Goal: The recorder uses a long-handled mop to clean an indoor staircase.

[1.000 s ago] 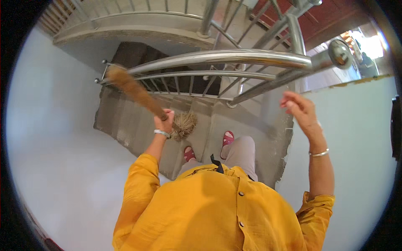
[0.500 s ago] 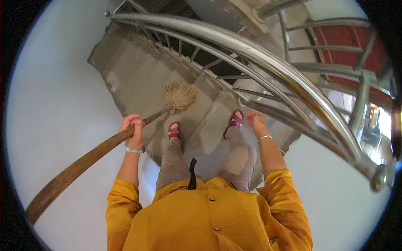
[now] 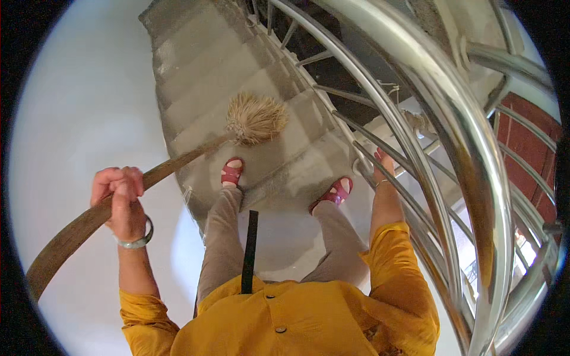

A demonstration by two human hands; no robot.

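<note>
My left hand [image 3: 120, 199] is closed around the long wooden handle [image 3: 89, 222] of a mop. Its beige, stringy mop head [image 3: 256, 118] rests fanned out on a concrete step, ahead of my left foot. My right hand [image 3: 384, 160] is low on the right, beside the metal railing, and a railing bar partly covers it. Its fingers look loosely apart, with nothing seen in them. There is a bracelet on each wrist.
Grey concrete stairs [image 3: 202, 65] run ahead between a pale wall [image 3: 89, 107] on the left and a shiny metal railing [image 3: 475, 148] on the right. My feet, in red sandals [image 3: 231, 172], stand on separate spots of the steps. A dark gap shows beyond the railing.
The view has turned, so the railing looks nearer and steeper. My left hand has moved outward to the left with the handle. My right hand now appears partly behind a railing bar.
</note>
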